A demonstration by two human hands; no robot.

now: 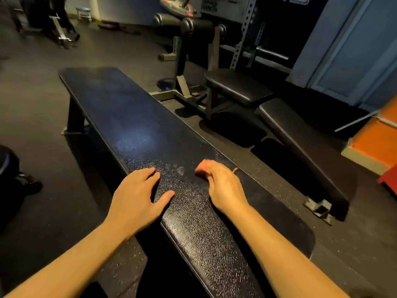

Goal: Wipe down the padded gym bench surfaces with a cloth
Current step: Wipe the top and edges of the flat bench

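Left hand (pixel 139 190) flat on bench (pixel 120 117); right hand (pixel 221 183) beside, blurred.

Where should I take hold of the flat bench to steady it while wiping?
Probably the pad's long side edges near this end, one hand coming in from each side. The flat bench is narrow, with rounded, overhanging edges, so fingers can curl under. The left hand lies flat at the left edge; the right hand, fingers curled, is near the right edge.

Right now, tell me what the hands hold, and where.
Left hand lies open on the bench, holding nothing. Right hand: curled fingers blurred, cannot tell.
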